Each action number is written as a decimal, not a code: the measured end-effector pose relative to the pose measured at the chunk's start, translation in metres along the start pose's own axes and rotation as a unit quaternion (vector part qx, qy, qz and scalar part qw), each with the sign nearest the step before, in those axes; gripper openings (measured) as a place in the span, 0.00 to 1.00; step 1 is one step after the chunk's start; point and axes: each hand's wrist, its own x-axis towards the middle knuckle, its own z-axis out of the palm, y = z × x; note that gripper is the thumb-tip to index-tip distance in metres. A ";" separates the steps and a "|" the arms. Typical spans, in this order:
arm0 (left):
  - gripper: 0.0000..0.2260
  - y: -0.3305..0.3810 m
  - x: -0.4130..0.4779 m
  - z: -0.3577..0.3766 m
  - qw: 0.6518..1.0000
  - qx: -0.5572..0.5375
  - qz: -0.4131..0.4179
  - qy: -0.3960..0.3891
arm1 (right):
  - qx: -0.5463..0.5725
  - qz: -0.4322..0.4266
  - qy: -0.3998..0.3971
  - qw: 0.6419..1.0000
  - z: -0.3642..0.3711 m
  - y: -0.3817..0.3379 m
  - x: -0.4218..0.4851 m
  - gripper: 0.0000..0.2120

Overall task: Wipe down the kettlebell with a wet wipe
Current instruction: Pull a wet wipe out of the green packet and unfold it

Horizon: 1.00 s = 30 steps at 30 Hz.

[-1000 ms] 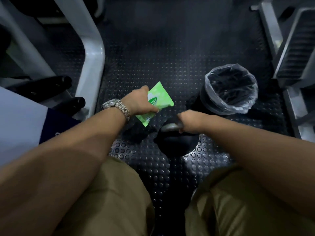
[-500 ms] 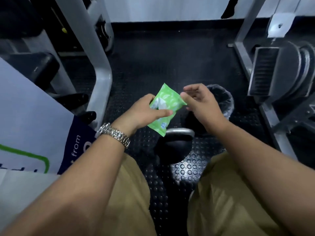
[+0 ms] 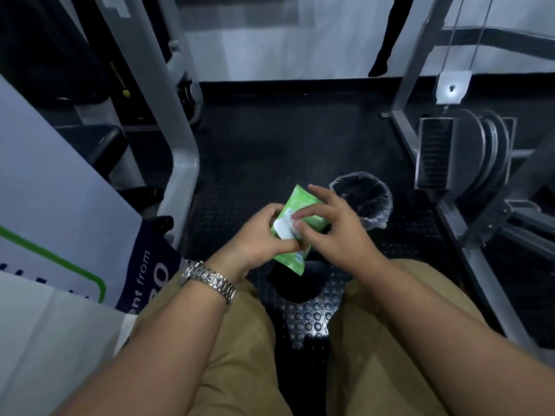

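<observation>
From the head camera, the left hand (image 3: 261, 235) grips a green pack of wipes (image 3: 295, 232) by its left edge, fingers curled around it. The right hand (image 3: 333, 232) pinches the white flap (image 3: 283, 229) on the pack's face with thumb and forefinger, other fingers spread. The kettlebell (image 3: 295, 285) sits on the studded rubber floor (image 3: 270, 151) between the knees, directly under the pack, which hides its top. A bin (image 3: 365, 196) lined with clear plastic stands just beyond the right hand. A grey machine frame (image 3: 177, 145) rises on the left, weight plates (image 3: 483, 154) on the right.
</observation>
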 end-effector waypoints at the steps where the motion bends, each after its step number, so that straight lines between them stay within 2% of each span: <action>1: 0.26 -0.002 0.001 0.000 1.000 0.011 0.005 0.008 | -0.010 0.005 -0.003 1.000 0.001 0.001 -0.001 0.07; 7: 0.30 -0.010 0.012 -0.001 0.997 0.072 0.017 0.014 | -0.061 -0.008 -0.013 0.998 0.009 0.010 0.002 0.04; 11: 0.29 -0.012 0.020 0.000 0.997 0.068 0.007 0.020 | -0.075 -0.069 0.026 0.994 0.011 0.015 0.003 0.03; 14: 0.28 -0.013 0.025 0.002 0.997 0.071 0.003 0.018 | -0.076 -0.082 0.048 0.993 0.010 0.013 0.003 0.03; 22: 0.28 -0.017 0.038 0.003 0.995 0.104 -0.001 -0.003 | -0.011 -0.020 0.043 0.999 0.007 0.015 0.007 0.03; 30: 0.29 -0.027 0.052 0.005 0.992 0.124 0.002 -0.019 | 0.101 0.039 0.127 0.986 0.005 0.023 0.016 0.03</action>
